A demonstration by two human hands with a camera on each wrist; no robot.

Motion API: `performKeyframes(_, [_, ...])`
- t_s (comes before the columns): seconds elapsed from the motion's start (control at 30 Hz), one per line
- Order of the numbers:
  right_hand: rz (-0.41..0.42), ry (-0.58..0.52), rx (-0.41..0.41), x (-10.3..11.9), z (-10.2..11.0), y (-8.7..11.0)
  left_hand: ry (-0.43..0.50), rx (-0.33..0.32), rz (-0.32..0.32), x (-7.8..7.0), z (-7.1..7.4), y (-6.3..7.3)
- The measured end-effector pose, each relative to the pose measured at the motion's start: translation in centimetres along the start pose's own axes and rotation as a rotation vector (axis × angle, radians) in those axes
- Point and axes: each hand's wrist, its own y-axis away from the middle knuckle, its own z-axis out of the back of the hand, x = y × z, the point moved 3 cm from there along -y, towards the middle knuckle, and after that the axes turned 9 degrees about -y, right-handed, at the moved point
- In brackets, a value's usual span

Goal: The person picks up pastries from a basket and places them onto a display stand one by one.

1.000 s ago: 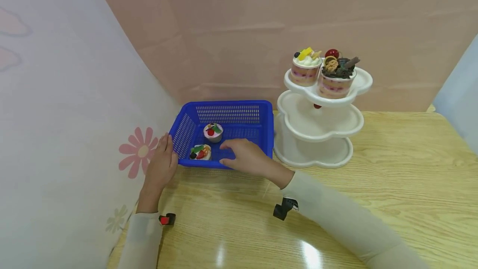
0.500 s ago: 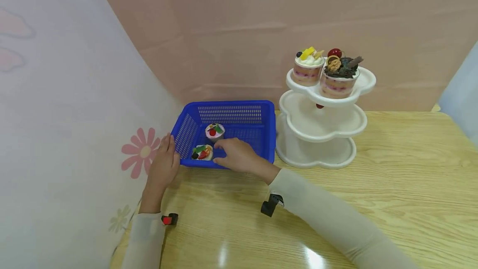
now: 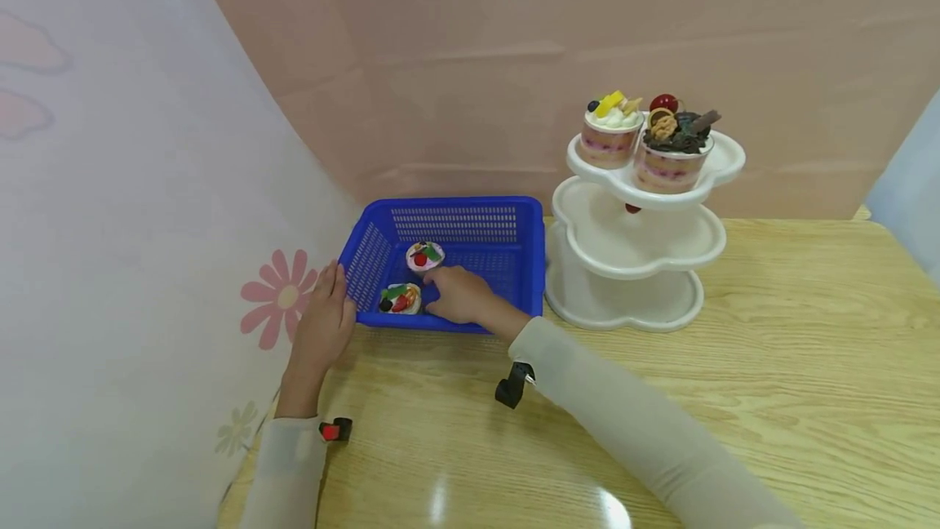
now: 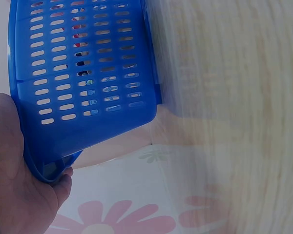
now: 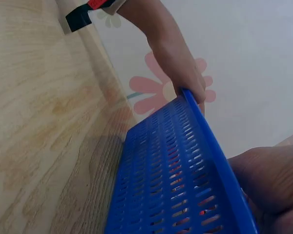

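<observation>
In the head view a blue plastic basket (image 3: pixel 470 202) holds two small toy dessert cups. One dessert cup (image 3: pixel 424 256) has pink-white cream and a red berry on top; in front of it stands another dessert cup (image 3: pixel 400 299), topped with a strawberry, a dark berry and a green leaf. My left hand (image 3: pixel 321 325) rests along the basket's left front corner, fingers extended at the rim. Over the front rim reaches my right hand (image 3: pixel 463 296), thumb and forefinger apart, just right of the strawberry cup. Its other fingers are hidden.
Right of the basket stands a white three-tier stand (image 3: pixel 639 235). Its top tier bears a cream-topped dessert cup (image 3: pixel 609 133) and a chocolate-topped dessert cup (image 3: pixel 671 162). A flowered cloth (image 3: pixel 184 268) hangs close at the left, and a plain backdrop (image 3: pixel 455 88) behind the wooden table (image 3: pixel 793 333).
My right hand has moved left inside the basket, closer to the dessert cups. My left hand has stayed at the basket's corner; the view has shifted slightly.
</observation>
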Motion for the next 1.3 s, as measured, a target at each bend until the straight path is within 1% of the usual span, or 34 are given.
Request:
performKeyframes(0.27, [-0.030,0.054,0.105,0.0,-0.1,-1.6,-0.002,0.009,0.012,0.0,0.0,0.0])
performKeyframes(0.43, [-0.037,0.067,0.150,0.3,-0.2,-2.2,-0.003,0.022,0.014,-0.1,-0.2,0.1])
performKeyframes(0.6, [-0.023,0.074,0.168,0.5,-0.3,-2.6,-0.005,0.015,0.005,-0.1,-0.2,0.0])
performKeyframes(0.8, [0.004,0.092,0.194,0.7,-0.6,-3.4,-0.007,0.018,0.011,-0.1,0.2,-0.1])
performKeyframes(1.03, [0.018,0.139,0.193,0.7,-1.4,-4.3,-0.001,0.032,0.015,-0.1,0.3,-0.1])
performKeyframes(1.3, [-0.007,0.171,0.223,0.7,-1.8,-4.9,-0.006,0.038,0.007,-0.2,0.3,0.0])
